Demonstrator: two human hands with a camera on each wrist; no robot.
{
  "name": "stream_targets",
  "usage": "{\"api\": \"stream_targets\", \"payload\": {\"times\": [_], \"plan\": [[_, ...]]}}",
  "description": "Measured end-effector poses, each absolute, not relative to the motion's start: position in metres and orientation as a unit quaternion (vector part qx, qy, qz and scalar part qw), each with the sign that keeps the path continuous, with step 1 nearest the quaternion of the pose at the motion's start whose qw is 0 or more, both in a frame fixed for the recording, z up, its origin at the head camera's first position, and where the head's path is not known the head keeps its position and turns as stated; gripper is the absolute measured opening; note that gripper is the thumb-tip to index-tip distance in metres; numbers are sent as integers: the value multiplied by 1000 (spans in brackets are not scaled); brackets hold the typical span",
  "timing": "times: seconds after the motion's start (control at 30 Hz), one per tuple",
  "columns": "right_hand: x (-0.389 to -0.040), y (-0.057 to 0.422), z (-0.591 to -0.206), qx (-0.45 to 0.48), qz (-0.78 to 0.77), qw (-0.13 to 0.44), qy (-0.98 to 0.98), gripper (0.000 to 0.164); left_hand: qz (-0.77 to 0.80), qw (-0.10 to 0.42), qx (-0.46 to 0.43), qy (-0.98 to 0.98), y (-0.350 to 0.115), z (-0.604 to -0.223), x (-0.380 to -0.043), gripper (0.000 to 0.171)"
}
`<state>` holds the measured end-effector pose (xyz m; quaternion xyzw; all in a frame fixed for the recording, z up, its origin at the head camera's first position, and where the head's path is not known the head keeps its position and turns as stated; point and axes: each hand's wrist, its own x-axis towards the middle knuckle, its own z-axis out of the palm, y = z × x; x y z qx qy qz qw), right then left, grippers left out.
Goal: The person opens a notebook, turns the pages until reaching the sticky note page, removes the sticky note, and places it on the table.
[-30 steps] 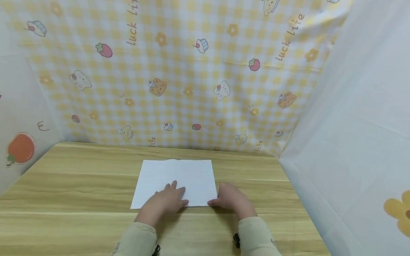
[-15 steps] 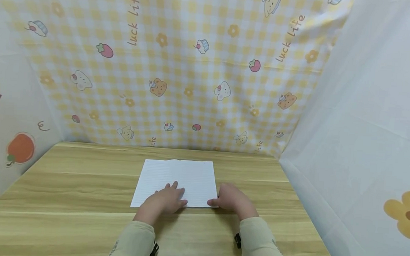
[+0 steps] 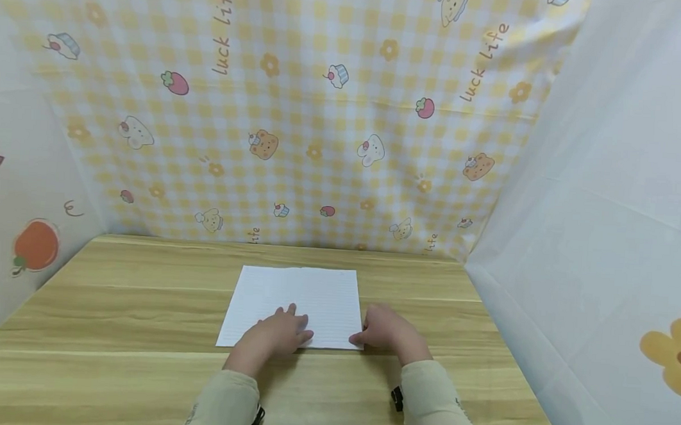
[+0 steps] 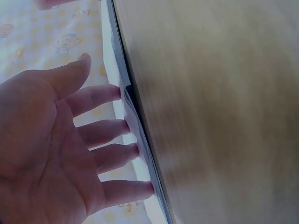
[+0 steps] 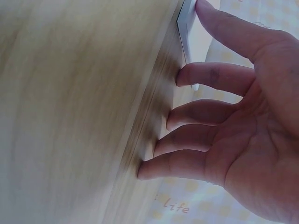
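An open notebook (image 3: 330, 302) with lined white pages lies flat on the wooden table. My left hand (image 3: 279, 332) rests on its left page near the front edge, fingers spread. In the left wrist view the fingertips (image 4: 122, 127) press on the paper, with the thumb raised. At the front right corner of the notebook is my right hand (image 3: 385, 330), its thumb on the page. The right wrist view shows the thumb (image 5: 224, 21) at the notebook's corner (image 5: 189, 32), while the other fingers reach down to the tabletop beside it.
The wooden table (image 3: 109, 316) extends on both sides of the notebook. A yellow checked curtain (image 3: 299, 120) hangs behind it. White sheets (image 3: 607, 188) close off the left and right sides.
The notebook has turned slightly, its front right corner coming toward me so the front edge lies straighter. Its raised middle fold looks flatter. Both hands stay nearly in place.
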<state>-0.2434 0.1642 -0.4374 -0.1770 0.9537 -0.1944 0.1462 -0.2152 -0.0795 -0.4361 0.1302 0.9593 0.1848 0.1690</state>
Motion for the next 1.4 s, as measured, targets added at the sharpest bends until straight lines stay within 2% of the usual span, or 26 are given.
{"api": "stream_targets", "payload": {"times": [0.6, 0.83, 0.97, 1.17, 1.4], "plan": [[-244, 166, -441, -175, -191, 149, 954, 59, 185, 166, 134, 959, -77, -434, -213, 45], [-244, 165, -442, -170, -186, 145, 957, 59, 181, 155, 129, 963, -73, -435, -214, 38], [-245, 165, -442, -167, -179, 142, 959, 59, 177, 154, 117, 965, -71, -434, -215, 45], [-245, 162, -442, -162, -178, 141, 960, 61, 169, 151, 101, 969, -65, -435, -215, 65], [-245, 160, -440, -164, -180, 135, 960, 63, 165, 145, 94, 971, -62, -435, -213, 75]]}}
